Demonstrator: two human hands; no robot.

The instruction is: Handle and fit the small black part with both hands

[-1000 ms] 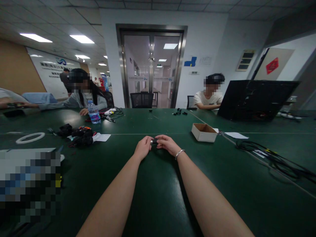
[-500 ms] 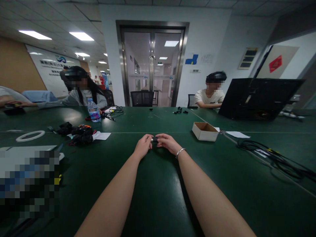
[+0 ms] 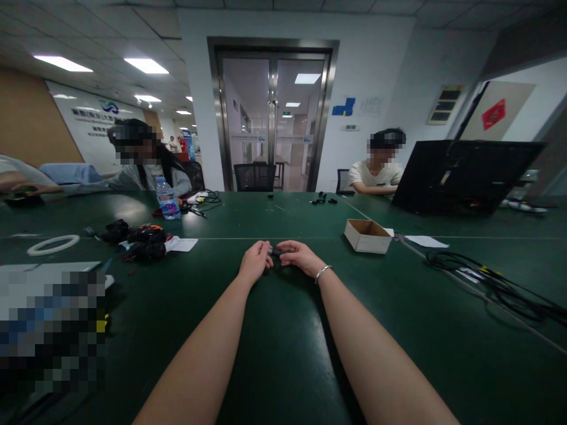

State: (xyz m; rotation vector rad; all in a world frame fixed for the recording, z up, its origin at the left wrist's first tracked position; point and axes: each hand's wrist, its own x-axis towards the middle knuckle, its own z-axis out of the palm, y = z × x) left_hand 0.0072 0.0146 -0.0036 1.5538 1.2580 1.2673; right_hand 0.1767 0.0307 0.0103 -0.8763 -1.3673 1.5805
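Note:
Between my two hands, just above the green table (image 3: 283,330), is a small dark object (image 3: 276,251) with a shiny end on its left side. My left hand (image 3: 256,261) pinches that shiny end between thumb and fingers. From the right, my right hand (image 3: 301,258), with a silver bracelet at the wrist, has its thumb and fingers closed around the dark end. The object is too small to name. To the right of my hands stands an open cardboard box (image 3: 367,242).
At the left lie a bundle of black gear (image 3: 146,241), a white ring (image 3: 53,245) and a water bottle (image 3: 168,199). Black cables (image 3: 482,277) and a monitor (image 3: 465,177) are at the right. Small black pieces (image 3: 323,199) lie farther back. Two people sit across the table.
The small object has tilted slightly, and the fingers of my right hand have shifted on it. My left hand has moved slightly to the left.

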